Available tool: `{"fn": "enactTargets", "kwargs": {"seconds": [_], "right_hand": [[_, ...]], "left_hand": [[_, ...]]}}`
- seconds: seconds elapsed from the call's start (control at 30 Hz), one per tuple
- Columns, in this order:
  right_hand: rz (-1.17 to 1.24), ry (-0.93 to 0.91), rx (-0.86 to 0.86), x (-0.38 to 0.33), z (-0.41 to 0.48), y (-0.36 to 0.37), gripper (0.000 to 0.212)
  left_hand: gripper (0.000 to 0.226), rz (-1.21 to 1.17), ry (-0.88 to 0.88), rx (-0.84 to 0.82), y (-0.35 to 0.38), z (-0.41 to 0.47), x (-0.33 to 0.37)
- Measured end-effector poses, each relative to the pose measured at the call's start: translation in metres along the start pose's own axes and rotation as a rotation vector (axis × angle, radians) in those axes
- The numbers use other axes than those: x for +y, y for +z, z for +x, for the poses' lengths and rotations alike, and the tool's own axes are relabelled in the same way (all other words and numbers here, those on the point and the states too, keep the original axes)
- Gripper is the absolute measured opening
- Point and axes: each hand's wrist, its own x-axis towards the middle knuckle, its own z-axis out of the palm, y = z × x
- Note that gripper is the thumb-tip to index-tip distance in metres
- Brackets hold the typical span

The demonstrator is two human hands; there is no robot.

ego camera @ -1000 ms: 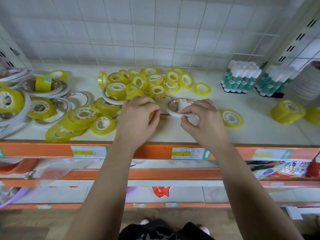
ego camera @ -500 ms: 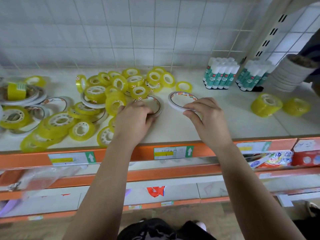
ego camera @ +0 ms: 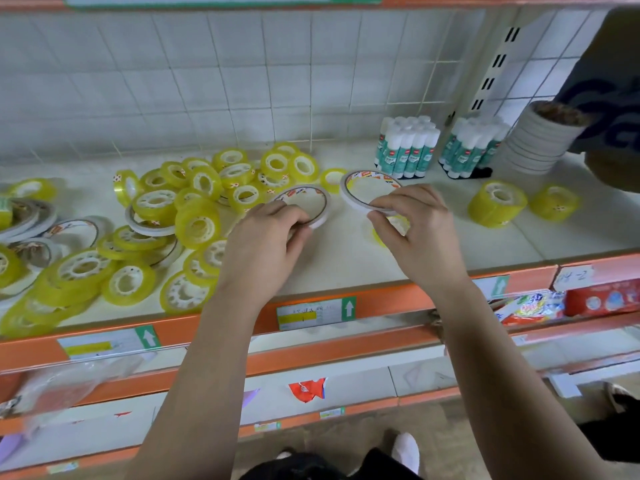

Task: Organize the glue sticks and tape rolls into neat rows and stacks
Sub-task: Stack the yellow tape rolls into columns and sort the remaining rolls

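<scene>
- On the white shelf [ego camera: 346, 261] we see two hands side by side, not touching each other. Each hand has its own thin ring of tape.
- Our left hand [ego camera: 266, 237] curls thumb and fingers round the near rim of the first white tape ring [ego camera: 325, 207], which sits just right of the yellow pile.
- Our right hand [ego camera: 415, 230] pinches the near rim of the second white tape ring [ego camera: 348, 195]. It is tilted, and we cannot tell whether it touches the shelf.
- One small yellow roll [ego camera: 379, 237] shows partly under the right hand.
- Two thick yellow rolls sit right of that hand, side by side: the nearer thick roll [ego camera: 497, 202] and the outer thick roll [ego camera: 554, 202].
- On the left lies the pile of yellow tape rolls [ego camera: 197, 225], well over twenty of them. They overlap too much for an exact count, and a few more white rings are mixed in.
- At the back stand two bundles of glue sticks, upright: the left bundle [ego camera: 405, 150] and the right bundle [ego camera: 471, 150]. We cannot count the sticks in either.
- One tall stack of white tape rolls [ego camera: 536, 143] leans just right of them, beside another person's dark clothing [ego camera: 616, 81].
</scene>
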Motion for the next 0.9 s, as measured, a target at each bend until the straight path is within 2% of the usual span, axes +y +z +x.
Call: {"fn": "enactTargets", "kwargs": {"seconds": [0.23, 0.5, 0.9], "right_hand": [[-0.019, -0.046, 0.019, 0.055, 0.006, -0.042, 0.013], [-0.078, -0.101, 0.060, 0.147, 0.025, -0.119, 0.016], [-0.075, 0.094, 0.076, 0.273, 0.074, -0.178, 0.020]], "left_hand": [[0.022, -0.038, 0.023, 0.027, 0.030, 0.032, 0.051], [0.015, -0.026, 0.092, 0.097, 0.087, 0.088, 0.140], [0.009, -0.032, 0.130, 0.118, 0.154, 0.151, 0.223]]}}
